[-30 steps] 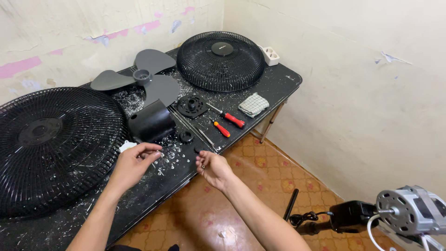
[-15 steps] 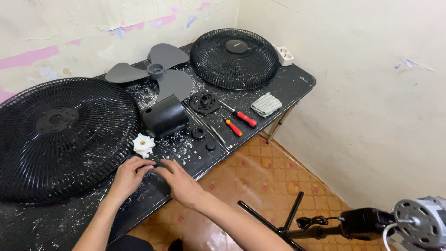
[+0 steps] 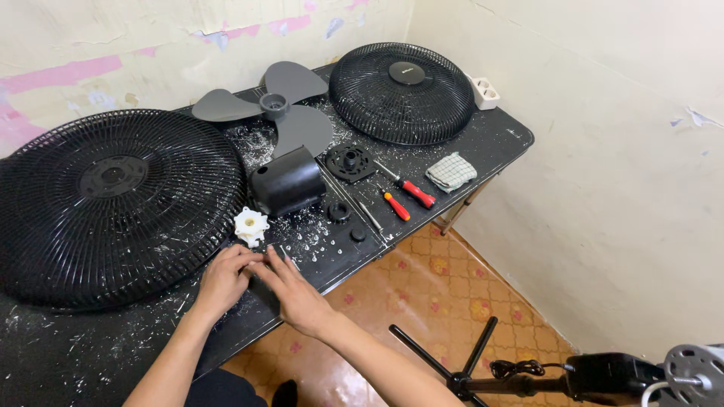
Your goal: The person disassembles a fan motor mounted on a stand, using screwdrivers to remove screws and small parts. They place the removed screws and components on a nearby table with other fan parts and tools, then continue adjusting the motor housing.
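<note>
A black worktable [image 3: 483, 143], speckled with white flecks, stands in a corner. Just below the white ribbed knob [image 3: 250, 225], left hand [image 3: 224, 280] and right hand [image 3: 296, 295] meet, fingers curled together; anything pinched between them is hidden.

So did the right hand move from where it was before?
Yes. The right hand slid left along the table's front edge, away from the red screwdrivers, to meet the left hand beside the big fan grille.
</note>
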